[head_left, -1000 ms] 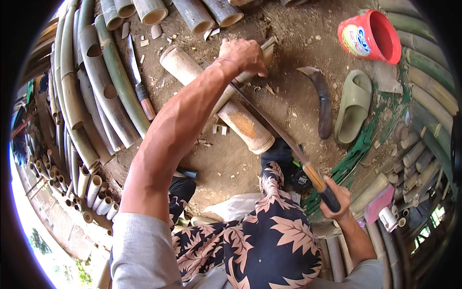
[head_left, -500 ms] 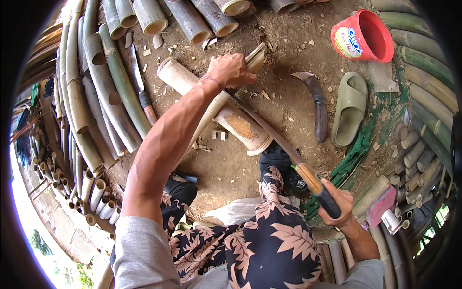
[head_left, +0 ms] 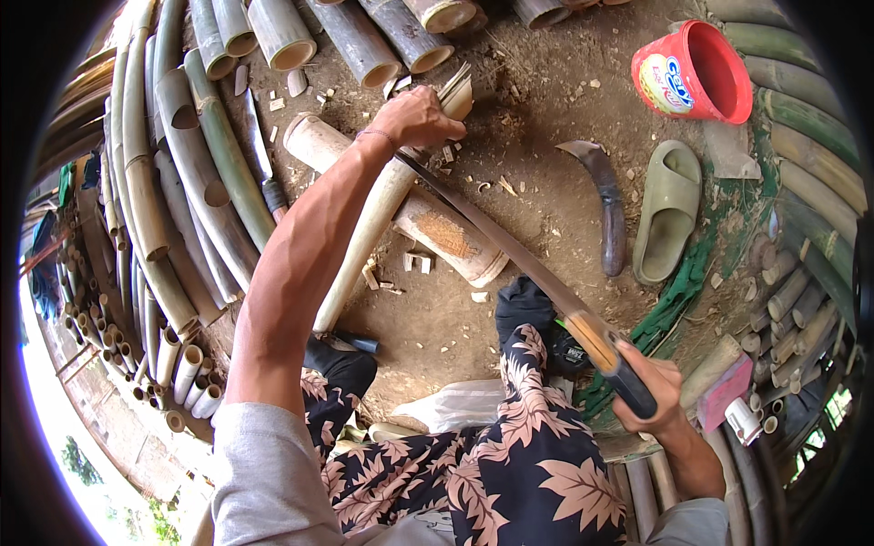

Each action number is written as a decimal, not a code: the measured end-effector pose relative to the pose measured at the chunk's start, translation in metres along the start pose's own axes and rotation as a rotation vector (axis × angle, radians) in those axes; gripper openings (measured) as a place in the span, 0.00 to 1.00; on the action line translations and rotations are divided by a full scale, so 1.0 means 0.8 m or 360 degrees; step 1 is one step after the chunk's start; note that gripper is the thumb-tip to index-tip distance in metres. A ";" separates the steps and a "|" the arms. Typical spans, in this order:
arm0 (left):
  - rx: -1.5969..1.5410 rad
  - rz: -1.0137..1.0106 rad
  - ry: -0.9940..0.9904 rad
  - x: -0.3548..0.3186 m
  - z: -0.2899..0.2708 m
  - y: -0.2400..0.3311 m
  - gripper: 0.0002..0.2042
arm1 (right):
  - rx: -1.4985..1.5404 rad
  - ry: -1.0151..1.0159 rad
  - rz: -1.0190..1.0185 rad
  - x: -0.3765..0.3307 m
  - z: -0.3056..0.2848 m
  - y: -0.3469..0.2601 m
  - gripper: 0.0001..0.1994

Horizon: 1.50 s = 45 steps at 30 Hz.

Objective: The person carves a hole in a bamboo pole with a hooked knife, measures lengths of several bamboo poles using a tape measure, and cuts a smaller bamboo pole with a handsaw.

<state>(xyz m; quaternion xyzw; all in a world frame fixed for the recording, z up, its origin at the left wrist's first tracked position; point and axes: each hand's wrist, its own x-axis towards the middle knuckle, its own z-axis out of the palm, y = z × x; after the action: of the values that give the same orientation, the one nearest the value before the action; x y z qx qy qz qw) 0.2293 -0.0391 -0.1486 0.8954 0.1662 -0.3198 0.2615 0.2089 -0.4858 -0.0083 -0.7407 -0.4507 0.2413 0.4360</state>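
My left hand (head_left: 414, 118) is closed round a pale bamboo pole (head_left: 373, 223), near its splintered upper end. The pole slants down toward my left leg, across a thick bamboo log (head_left: 446, 235) lying on the ground. In my right hand (head_left: 651, 387) is the wood-and-black handle of a long-bladed cutting tool (head_left: 519, 250). Its dark, narrow blade runs up and left over the log, the tip end at the pole just below my left hand. Whether the edge is toothed I cannot tell.
A curved sickle (head_left: 605, 205), a green slipper (head_left: 669, 214) and a red bucket (head_left: 719, 77) are on the right. A long knife (head_left: 257, 136) lies beside bamboo lengths (head_left: 228, 146) on the left. Cut bamboo tubes (head_left: 355, 41) line the far side. Chips dot the dirt.
My left hand and the pole's upper end have shifted left and slightly toward the far side. The right hand with the tool has moved slightly right and nearer. The log appears slightly farther left.
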 end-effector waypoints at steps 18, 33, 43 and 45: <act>0.0008 -0.0079 -0.0017 -0.005 0.016 0.035 0.24 | 0.0068 0.0013 -0.0033 0.098 0.102 0.055 0.30; -0.0042 -0.0047 -0.0243 0.017 0.012 0.020 0.16 | -0.0018 0.0151 -0.0120 0.034 0.047 0.043 0.30; 0.0277 0.0210 -0.0112 0.013 0.000 0.009 0.33 | 0.0135 0.0175 -0.0117 0.069 0.077 0.045 0.29; 0.0489 -0.0168 0.0049 0.011 0.016 0.032 0.40 | 0.0151 0.0120 -0.0033 0.070 0.076 0.034 0.28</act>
<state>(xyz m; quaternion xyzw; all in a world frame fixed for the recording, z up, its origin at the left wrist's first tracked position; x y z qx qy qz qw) 0.2415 -0.0659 -0.1538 0.9197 0.1661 -0.3409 0.1016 0.2023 -0.4164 -0.0607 -0.7229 -0.4297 0.2297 0.4899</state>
